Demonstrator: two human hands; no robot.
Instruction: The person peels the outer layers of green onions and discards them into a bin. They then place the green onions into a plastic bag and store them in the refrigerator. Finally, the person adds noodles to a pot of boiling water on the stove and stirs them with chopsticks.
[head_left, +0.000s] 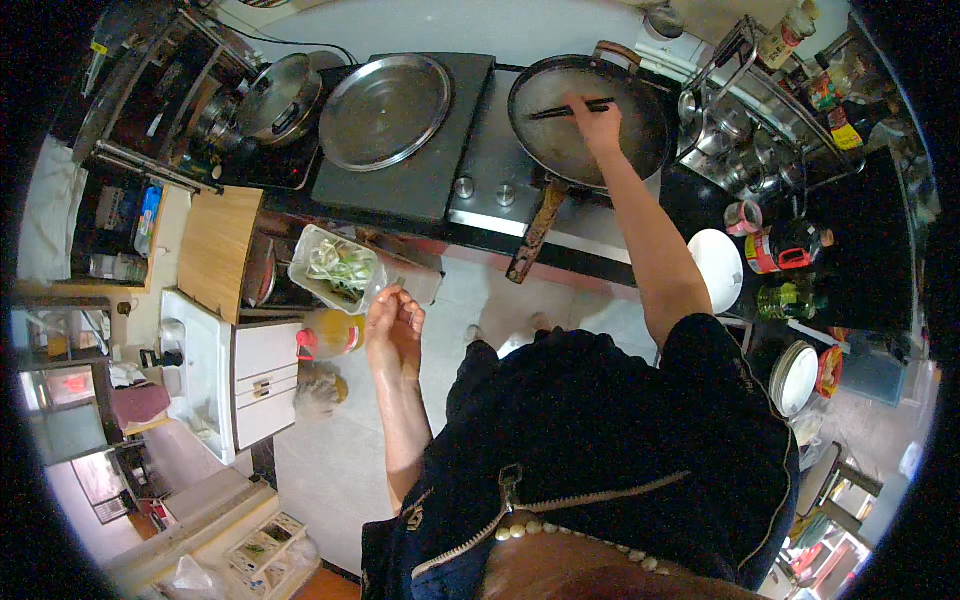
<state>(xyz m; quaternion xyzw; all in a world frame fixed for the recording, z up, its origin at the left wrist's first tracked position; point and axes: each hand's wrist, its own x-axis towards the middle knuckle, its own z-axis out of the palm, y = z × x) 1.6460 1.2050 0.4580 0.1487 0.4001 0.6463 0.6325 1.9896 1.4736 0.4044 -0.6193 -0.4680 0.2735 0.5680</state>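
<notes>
A large dark frying pan (547, 154) sits on the stove, its worn handle pointing towards me. Over the pan, my right hand (595, 124) grips a pair of dark chopsticks (551, 114). My left hand (396, 322) is raised above the floor, fingers curled; something small and greenish shows at its fingertips, too unclear to name. Just left of that hand is a bin with a clear liner (298, 262), holding green and white vegetable scraps (341, 268). What lies on the pan's bottom cannot be made out.
Left of the pan, a round metal lid (386, 112) rests on a dark cover. Beyond it stands a pot with a glass lid (279, 97). A white plate (716, 270), sauce bottles (776, 249) and a wire rack (712, 82) are at right. A yellow oil jug (334, 336) stands near the bin.
</notes>
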